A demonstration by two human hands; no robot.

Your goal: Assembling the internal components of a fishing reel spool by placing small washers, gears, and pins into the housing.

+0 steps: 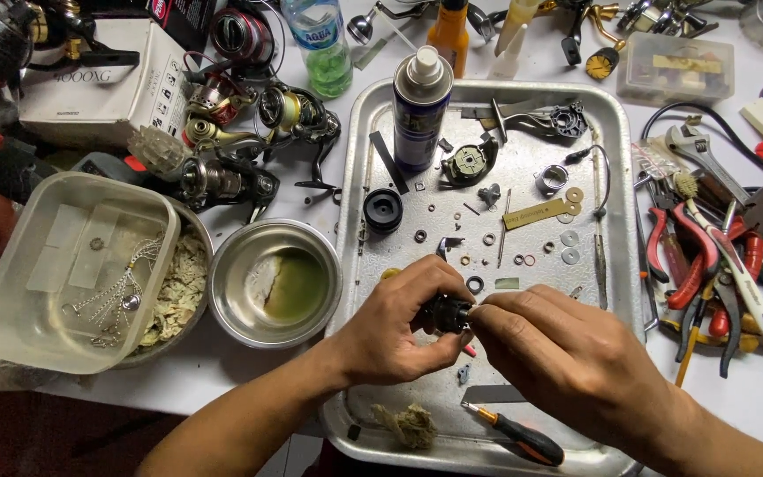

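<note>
My left hand point(395, 322) holds a small black reel part point(446, 314) over the metal tray point(615, 265). My right hand point(549, 349) pinches at the right side of that same part with its fingertips; what is between the fingers is hidden. On the tray lie several small washers and rings point(567, 238), a black spool point(383, 210), a spray can point(420, 108) standing upright, a brass strip point(533, 214), a dirty rag point(410, 426) and an orange-and-black screwdriver point(518, 435) near the front edge.
A steel bowl point(274, 283) with greenish liquid stands left of the tray. Further left is a clear plastic tub point(72, 269) set over another bowl. Several fishing reels point(240, 132) and a white box point(99, 84) lie behind. Pliers and wrenches point(708, 256) crowd the right side.
</note>
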